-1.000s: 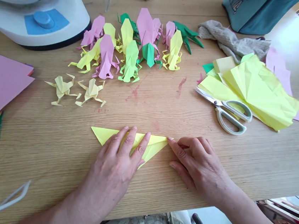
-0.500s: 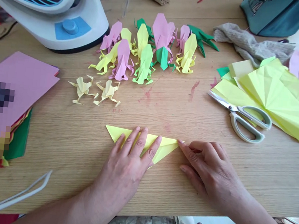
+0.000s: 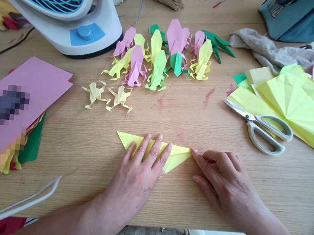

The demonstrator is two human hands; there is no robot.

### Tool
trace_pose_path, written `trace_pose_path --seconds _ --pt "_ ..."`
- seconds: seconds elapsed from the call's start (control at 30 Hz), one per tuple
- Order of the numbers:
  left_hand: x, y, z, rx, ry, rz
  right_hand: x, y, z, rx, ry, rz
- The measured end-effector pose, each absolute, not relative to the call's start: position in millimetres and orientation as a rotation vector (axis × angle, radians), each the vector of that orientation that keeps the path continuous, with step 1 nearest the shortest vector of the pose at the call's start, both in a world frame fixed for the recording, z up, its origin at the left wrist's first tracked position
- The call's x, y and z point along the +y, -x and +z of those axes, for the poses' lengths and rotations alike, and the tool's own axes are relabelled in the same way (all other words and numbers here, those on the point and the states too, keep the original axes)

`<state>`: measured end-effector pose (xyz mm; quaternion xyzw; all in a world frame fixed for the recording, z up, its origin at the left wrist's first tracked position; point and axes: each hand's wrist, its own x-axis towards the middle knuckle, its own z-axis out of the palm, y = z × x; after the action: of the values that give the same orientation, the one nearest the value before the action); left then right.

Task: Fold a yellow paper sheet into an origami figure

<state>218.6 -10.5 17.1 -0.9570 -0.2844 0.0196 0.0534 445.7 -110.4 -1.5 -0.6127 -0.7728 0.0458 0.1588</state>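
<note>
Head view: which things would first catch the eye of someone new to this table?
Most striking is the crowd of pink, yellow and green folded paper figures at the middle back of the wooden table. Nearer, the left hand lies flat on a yellow paper triangle, while the right hand presses its right tip. Scissors lie to the right.

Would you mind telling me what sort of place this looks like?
Probably a home origami craft table: folded paper figures, a stack of coloured paper and scissors lie on it.
</note>
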Motion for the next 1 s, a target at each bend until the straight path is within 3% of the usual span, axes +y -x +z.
trace_pose_path --seconds 1.0 --pt "-11.9 -217.2 20.0 -0.948 2.938 0.139 -111.9 -447.7 -6.7 -2.207 1.727 0.099"
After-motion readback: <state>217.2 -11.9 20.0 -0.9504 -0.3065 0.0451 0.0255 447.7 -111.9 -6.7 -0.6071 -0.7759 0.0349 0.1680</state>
